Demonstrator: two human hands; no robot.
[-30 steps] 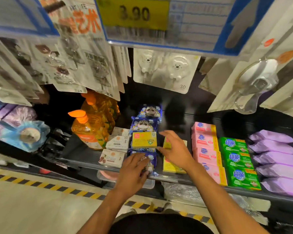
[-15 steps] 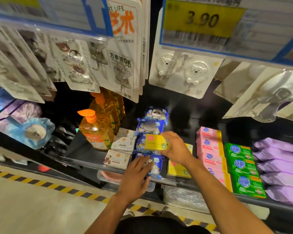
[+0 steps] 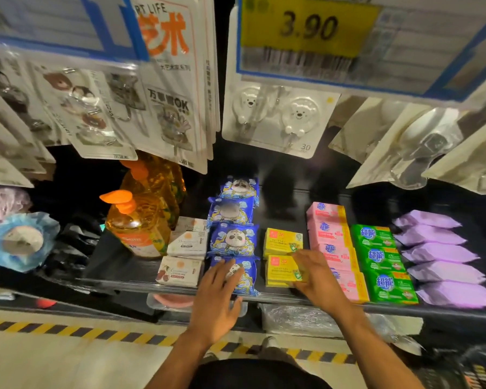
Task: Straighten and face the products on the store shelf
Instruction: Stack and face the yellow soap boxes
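Dim store shelving fills the view, with a black metal shelf [image 3: 118,279] at waist height and a floor marked by yellow-and-black hazard tape [image 3: 68,329] below. Above hang clear blister cards of white bear-shaped hooks [image 3: 278,119] and a yellow price tag reading 3.90 [image 3: 306,26].

On the shelf, products lie in rows running front to back. From the left stand amber pump bottles with orange caps [image 3: 138,223], then small cream cardboard boxes [image 3: 184,242]. Next comes a row of blue plastic packets printed with a panda face [image 3: 233,240], then two flat yellow boxes. Pink wrapped soap bars [image 3: 328,237], green wrapped soap bars [image 3: 382,262] and plain lilac pouches [image 3: 438,259] follow to the right.

The left grip [image 3: 222,293] lies flat on the front blue panda packet [image 3: 250,276] at the shelf lip, fingers spread and nearly straight, pressing on it rather than closing round it.

The right grip [image 3: 317,279] is at the front yellow box [image 3: 281,272], its fingers laid over the box's right edge, just beside the pink bars. I cannot tell whether the thumb pinches the box or the fingers merely rest against it. The rear yellow box [image 3: 282,240] sits just behind, face up, touching or almost touching the front one, and the panda packets lie close on their left.
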